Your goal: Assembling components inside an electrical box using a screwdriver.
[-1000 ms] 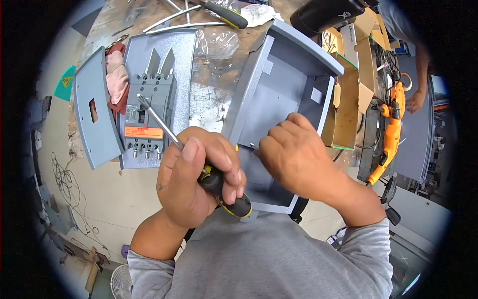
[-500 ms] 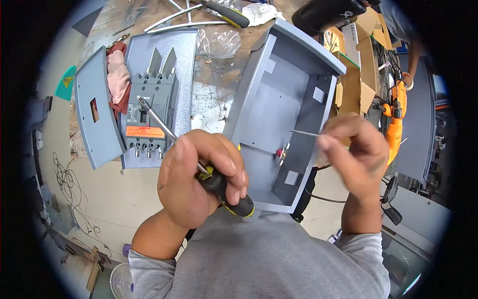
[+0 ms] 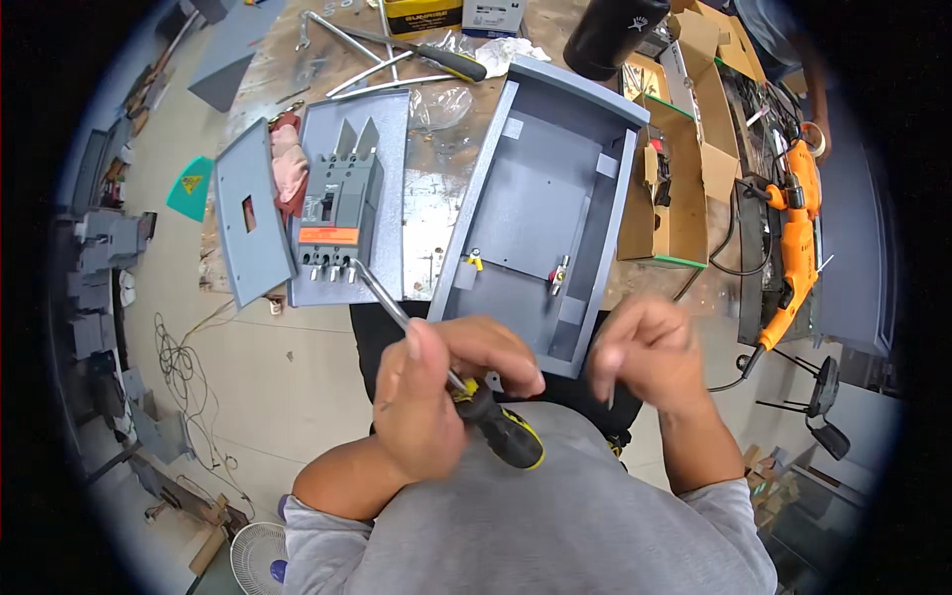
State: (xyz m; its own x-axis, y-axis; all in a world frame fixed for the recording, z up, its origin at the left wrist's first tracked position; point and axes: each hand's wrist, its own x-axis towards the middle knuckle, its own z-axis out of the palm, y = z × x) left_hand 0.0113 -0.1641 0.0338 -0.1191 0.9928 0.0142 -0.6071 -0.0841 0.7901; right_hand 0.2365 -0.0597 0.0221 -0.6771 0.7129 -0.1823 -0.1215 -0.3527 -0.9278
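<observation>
My left hand (image 3: 421,402) is closed around a screwdriver (image 3: 511,436) with a black and yellow handle; its metal shaft points up and left, and the tip appears near the circuit breaker's lower terminals. My right hand (image 3: 654,357), slightly blurred, pinches a thin metal piece (image 3: 611,399) whose lower end sticks out below the fingers. Beyond both hands lies an open grey metal box (image 3: 535,198). Inside it sit a small yellow part (image 3: 475,260) and a red-and-metal fitting (image 3: 559,276). The dark grey circuit breaker (image 3: 342,193) rests on a grey metal cover (image 3: 387,238) at the left.
A grey panel with a cutout (image 3: 256,253) leans beside pink cloth (image 3: 290,169). Behind are another screwdriver (image 3: 451,61), metal rods (image 3: 372,71) and a black bottle (image 3: 610,38). At the right are an open cardboard box (image 3: 684,233) and an orange power tool (image 3: 798,233).
My view has shifted, so the bench shows farther back. Both hands are closer to my body, and the thin piece in my right hand now points downward instead of left.
</observation>
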